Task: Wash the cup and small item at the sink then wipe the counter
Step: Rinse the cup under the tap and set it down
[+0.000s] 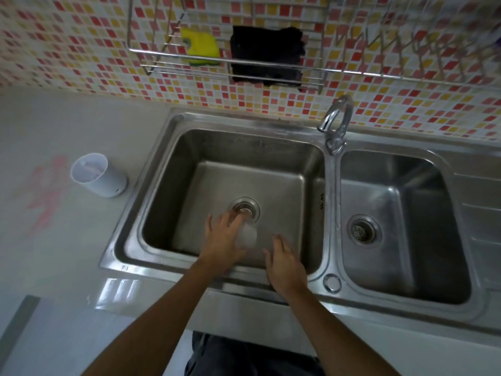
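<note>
While both forearms reach in from the bottom edge, the scene reads from left to right like this:

Counter: the pale counter [54, 253] bears a smear of pink marks [47, 191] at its far left.
Cup: a white cup [99, 175] stands on the counter, just beside the left rim of the sink and well apart from both hands; something pale lies inside it, too blurred to tell.
Left basin: the large steel basin [189, 158] has a round drain [245, 208] near its middle.
Left hand: the left hand [223, 240] is over the basin floor next to the drain, fingers curled loosely around a small translucent item [248, 236], which is blurred.
Right hand: the right hand [286, 263] hangs near the front wall of the same basin, empty, fingers held out and slightly spread, just beside the small item but apart from it.
Tap: a chrome tap [336, 123] rises from the divider between the basins.
Right basin: a smaller basin [406, 267] with its own drain.
Wall rack: above the sink a wire rack [168, 63] holds a yellow sponge [200, 46] and, to its right, a black cloth [267, 55].
</note>
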